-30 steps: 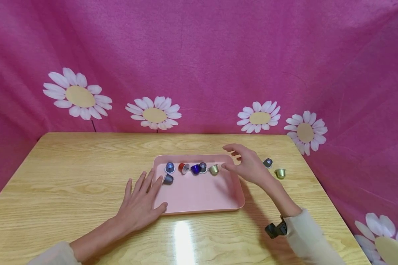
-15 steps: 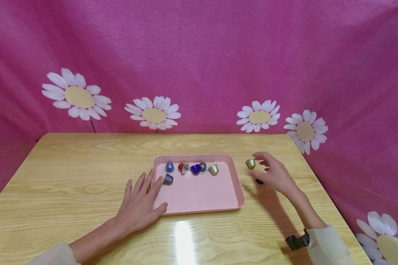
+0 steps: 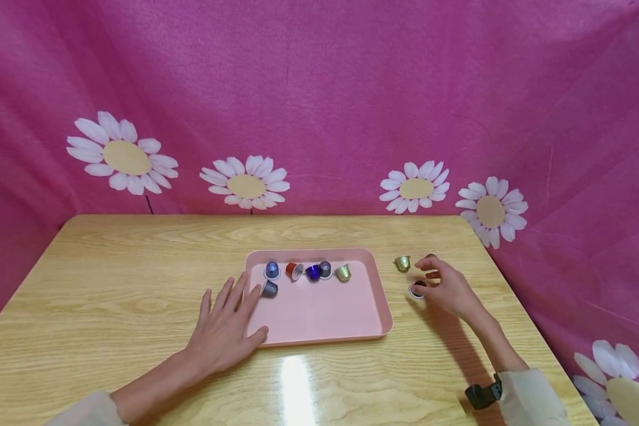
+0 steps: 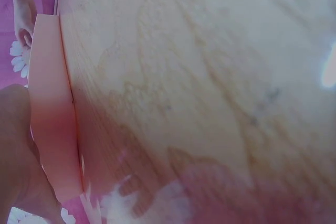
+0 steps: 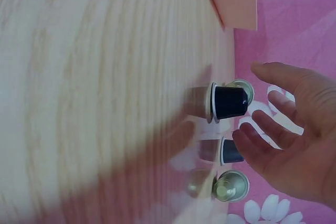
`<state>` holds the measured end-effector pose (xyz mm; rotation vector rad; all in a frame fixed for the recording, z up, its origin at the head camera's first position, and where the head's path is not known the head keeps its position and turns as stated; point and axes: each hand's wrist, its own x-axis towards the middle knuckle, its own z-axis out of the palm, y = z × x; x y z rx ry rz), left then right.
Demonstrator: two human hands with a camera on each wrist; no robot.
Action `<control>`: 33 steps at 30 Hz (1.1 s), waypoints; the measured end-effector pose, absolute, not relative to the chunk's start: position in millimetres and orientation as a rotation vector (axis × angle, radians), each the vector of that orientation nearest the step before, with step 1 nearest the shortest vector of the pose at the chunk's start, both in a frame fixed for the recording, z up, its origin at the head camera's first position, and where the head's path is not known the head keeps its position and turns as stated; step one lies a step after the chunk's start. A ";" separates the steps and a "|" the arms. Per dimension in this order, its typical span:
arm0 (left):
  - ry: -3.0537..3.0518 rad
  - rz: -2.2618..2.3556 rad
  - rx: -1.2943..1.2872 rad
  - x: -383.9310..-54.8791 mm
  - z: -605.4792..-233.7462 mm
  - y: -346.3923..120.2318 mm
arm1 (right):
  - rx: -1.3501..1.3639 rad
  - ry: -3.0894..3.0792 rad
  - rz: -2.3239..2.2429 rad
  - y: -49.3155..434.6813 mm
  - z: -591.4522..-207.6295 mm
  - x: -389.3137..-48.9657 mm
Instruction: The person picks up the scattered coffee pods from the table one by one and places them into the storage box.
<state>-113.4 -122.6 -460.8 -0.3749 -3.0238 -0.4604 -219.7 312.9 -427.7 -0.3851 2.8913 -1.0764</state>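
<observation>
My left hand (image 3: 225, 328) lies with spread, straight fingers over the left rim of a pink tray (image 3: 319, 319). Beside its fingertips is a dark grey coffee capsule (image 3: 270, 289). To the right of the tray, my right hand (image 3: 449, 290) reaches over the table, thumb and fingers loosely bent and apart around a black coffee capsule (image 5: 230, 102) standing on its white rim. A gold capsule (image 3: 402, 264) lies just beyond the fingertips. In the right wrist view, a dark capsule (image 5: 231, 151) and another gold capsule (image 5: 231, 186) sit near the fingers; in the head view the hand mostly hides them.
Inside the tray, along its back, are a blue capsule (image 3: 272, 270), a red one (image 3: 294, 271), a deep blue one (image 3: 313, 273), a dark one (image 3: 325, 270) and a pale gold one (image 3: 343, 273). A pink flowered cloth (image 3: 319, 118) hangs behind the wooden table (image 3: 138, 266).
My right hand has moved from above the tray's right edge to the loose capsules on the right, lowering to the black one. The left hand has stayed put.
</observation>
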 end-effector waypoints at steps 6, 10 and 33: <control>-3.029 -0.462 -0.370 -113.2 -460.8 -122.6 | -0.377 2.835 -1.088 313.7 -432.9 -220.8; -3.033 -0.466 -0.367 -112.9 -460.4 -122.7 | -0.365 2.804 -1.095 313.9 -437.6 -221.8; -3.020 -0.473 -0.374 -112.8 -459.5 -123.0 | -0.371 2.817 -1.026 314.5 -447.1 -223.8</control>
